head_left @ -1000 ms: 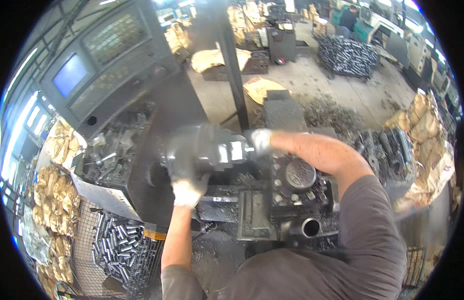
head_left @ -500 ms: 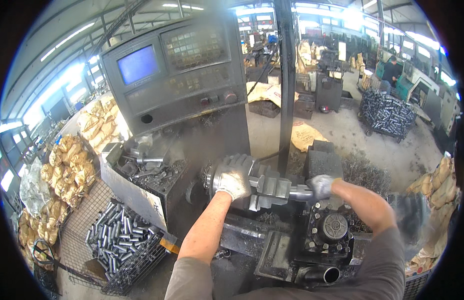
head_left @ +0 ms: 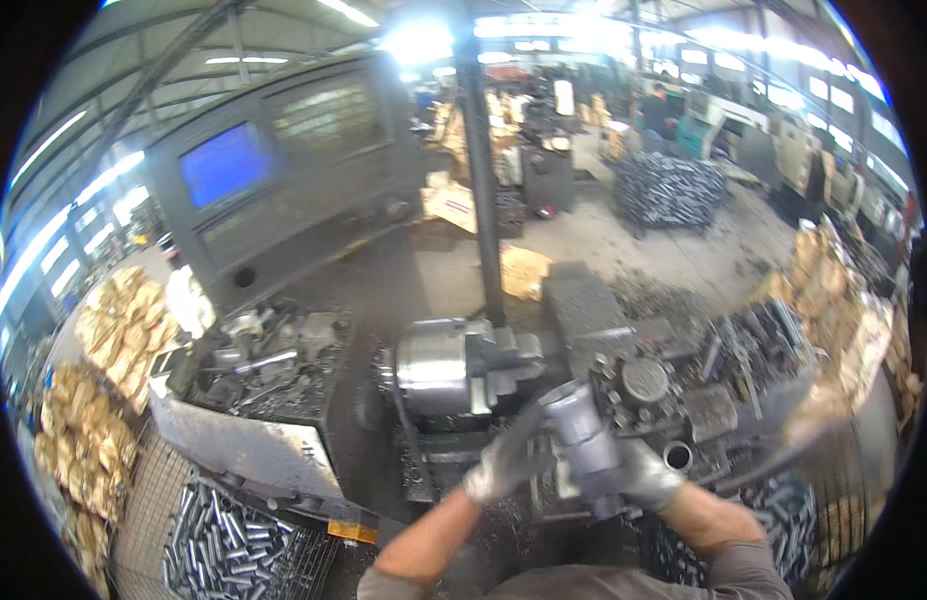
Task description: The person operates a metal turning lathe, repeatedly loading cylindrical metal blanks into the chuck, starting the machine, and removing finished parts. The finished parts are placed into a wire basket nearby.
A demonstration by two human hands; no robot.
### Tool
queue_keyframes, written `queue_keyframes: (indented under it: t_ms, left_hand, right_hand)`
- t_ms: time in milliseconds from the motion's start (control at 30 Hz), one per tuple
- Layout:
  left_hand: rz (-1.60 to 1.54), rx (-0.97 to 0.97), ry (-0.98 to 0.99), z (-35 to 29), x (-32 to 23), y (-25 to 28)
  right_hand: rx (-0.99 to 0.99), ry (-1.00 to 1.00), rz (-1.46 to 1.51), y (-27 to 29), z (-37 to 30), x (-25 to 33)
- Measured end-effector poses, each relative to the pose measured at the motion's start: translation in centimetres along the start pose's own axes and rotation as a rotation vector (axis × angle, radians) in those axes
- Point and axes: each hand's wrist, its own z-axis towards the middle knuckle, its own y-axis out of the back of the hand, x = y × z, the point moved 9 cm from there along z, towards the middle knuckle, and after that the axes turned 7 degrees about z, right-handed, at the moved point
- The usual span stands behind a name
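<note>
A stepped grey metal tube (head_left: 584, 435) is held tilted in front of me, above the lathe bed. My right hand (head_left: 646, 476), in a dirty white glove, is closed around its lower part. From the other side my left hand (head_left: 509, 458), gloved too and blurred, presses its fingers to the tube; they are partly hidden behind it. Beyond my left hand is the shiny round lathe chuck (head_left: 434, 368), its jaws (head_left: 509, 362) facing right with no tube between them. The tool turret (head_left: 644, 380) stands beyond my right hand.
Left of the chuck, a metal tray (head_left: 244, 440) carries dark parts and chips. Below it, a wire basket (head_left: 134, 520) contains several tubes (head_left: 224, 545). Behind rises a control panel with a blue screen (head_left: 224, 165). More parts (head_left: 754, 345) lie right of the turret, near brown sacks (head_left: 834, 290).
Both hands have moved down and toward me. My left hand has left the chuck; the tube has come out of the jaws. The view has turned right.
</note>
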Motion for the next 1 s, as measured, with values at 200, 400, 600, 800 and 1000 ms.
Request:
queue_keyframes:
  t_ms: [200, 400, 600, 800, 1000]
  left_hand:
    - [-1.073, -0.421, 1.022, -10.0, 3.8, -9.6]
    - [-0.985, -0.384, 0.940, -11.5, 7.5, -13.6]
    - [-1.117, -0.352, 0.946, -11.5, 5.6, -11.5]
    - [-0.257, -0.176, 0.480, -9.8, 3.8, -8.6]
    - [-1.458, -0.211, 0.891, -10.6, 2.7, -11.3]
  right_hand:
    - [-0.081, -0.393, 0.534, -2.0, 0.1, -16.4]
    - [-0.448, 0.029, -0.358, 2.8, 0.2, -23.8]
    - [-0.227, -0.486, -0.348, 8.5, -14.6, -19.1]
    - [-1.173, -0.784, 0.057, 27.9, -43.3, -32.1]
    - [-1.152, -0.239, -0.529, 26.6, -28.6, -14.0]
